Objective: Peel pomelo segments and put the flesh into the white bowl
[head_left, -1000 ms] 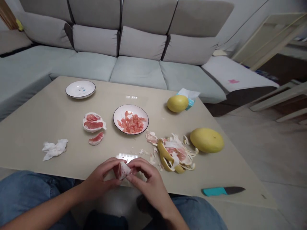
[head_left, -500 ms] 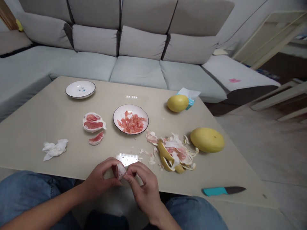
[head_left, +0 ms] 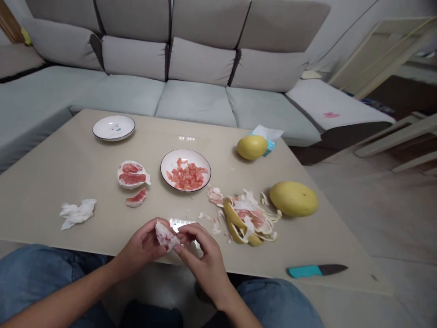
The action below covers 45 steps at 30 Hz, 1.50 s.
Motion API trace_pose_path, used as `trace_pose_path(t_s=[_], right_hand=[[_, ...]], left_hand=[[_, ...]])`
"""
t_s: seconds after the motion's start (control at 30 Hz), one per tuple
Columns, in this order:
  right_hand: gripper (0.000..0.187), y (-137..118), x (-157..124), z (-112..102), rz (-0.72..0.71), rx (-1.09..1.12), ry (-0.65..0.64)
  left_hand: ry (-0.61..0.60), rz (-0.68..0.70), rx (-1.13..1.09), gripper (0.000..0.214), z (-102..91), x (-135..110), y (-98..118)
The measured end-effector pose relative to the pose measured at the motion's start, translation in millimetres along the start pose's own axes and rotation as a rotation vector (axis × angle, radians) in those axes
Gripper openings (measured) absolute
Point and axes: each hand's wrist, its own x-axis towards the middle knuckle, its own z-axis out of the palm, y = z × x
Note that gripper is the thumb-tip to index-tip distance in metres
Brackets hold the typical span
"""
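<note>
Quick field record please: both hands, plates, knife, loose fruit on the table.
left hand: grips the pink membrane-covered pomelo segment
right hand: fingertips pinch that segment's edge
near plate: white black-rimmed plate holding pink fruit pieces
far plate: small white plate, far left
knife: teal-handled knife, beige table near right edge, untouched
whole fruit: smaller yellow pomelo, larger yellow pomelo, both right
peel: yellow-and-white peel pile, right of hands

Home living room: grey sofa [head_left: 191,59] behind low coffee table [head_left: 51,182].
</note>
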Motion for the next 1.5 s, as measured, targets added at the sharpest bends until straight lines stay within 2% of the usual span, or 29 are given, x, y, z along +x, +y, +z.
trace_pose_path(t_s=[0.13,0.33,0.43,0.6,0.7,0.8,0.93,1.03,1.17,1.3,1.4,1.5], right_hand=[[0.007,-4,0,-1,-0.008,0.009,-0.042],[0.011,0,-6,2,-0.127,-0.05,-0.046],[0.015,4,-10,6,-0.212,-0.152,-0.016],[0.018,9,-14,9,-0.296,-0.276,0.012],[0.015,10,-16,12,-0.317,-0.303,-0.004],[0.012,9,-14,13,-0.262,-0.25,0.004],[0.012,13,-3,1,-0.164,-0.216,0.104],[0.014,23,6,-18,-0.196,-0.389,0.147],[0.016,41,15,-40,-0.197,-0.679,0.179],[0.018,48,20,-50,-0.229,-0.831,0.226],[0.017,37,18,-43,-0.249,-0.671,0.241],[0.014,18,11,-26,-0.197,-0.355,0.108]], left_hand=[[-0.073,0.115,0.164,0.027,-1.5,-1,2],[-0.113,0.154,0.322,0.022,-5.4,-1,2],[-0.074,0.144,0.238,0.023,-2.9,-1,-1],[0.019,-0.008,-0.03,0.029,5.3,0,-5],[0.145,-0.051,-0.185,0.031,5.3,0,-1],[0.282,-0.074,-0.302,0.029,1.2,1,7],[0.182,-0.104,-0.474,0.03,-2.3,1,12],[0.127,-0.132,-0.55,0.028,-2.3,2,12],[0.088,-0.144,-0.525,0.029,-2.8,2,13],[0.072,-0.144,-0.462,0.029,-3.4,1,14],[0.094,-0.153,-0.401,0.03,-2.9,0,12],[0.104,-0.183,-0.36,0.032,-1.6,1,8]])
